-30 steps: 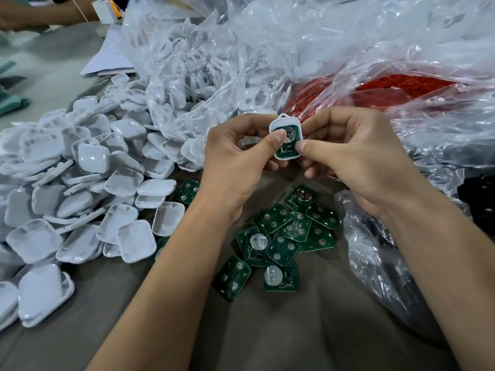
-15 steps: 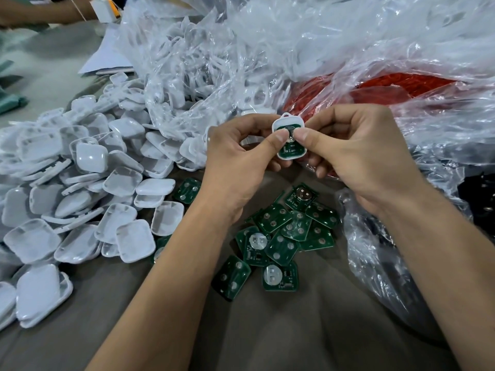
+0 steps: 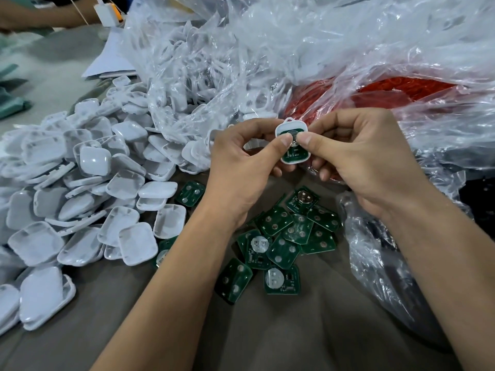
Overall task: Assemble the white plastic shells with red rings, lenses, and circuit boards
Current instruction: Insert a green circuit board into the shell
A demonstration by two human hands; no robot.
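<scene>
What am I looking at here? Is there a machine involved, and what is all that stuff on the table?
No machine here: these are a person's two bare hands, filmed by one wide-angle camera worn on the head, looking forward and down. The left hand and the right hand together hold a small white shell with a green circuit board seated inside it; both thumbs press on the board's round metal part. Each hand's grip is curled round the shell. On the grey table below lies a loose cluster of green circuit boards. To the left is a big heap of white plastic shells. Behind, clear plastic bags hold more white parts and, on the right, red rings.
</scene>
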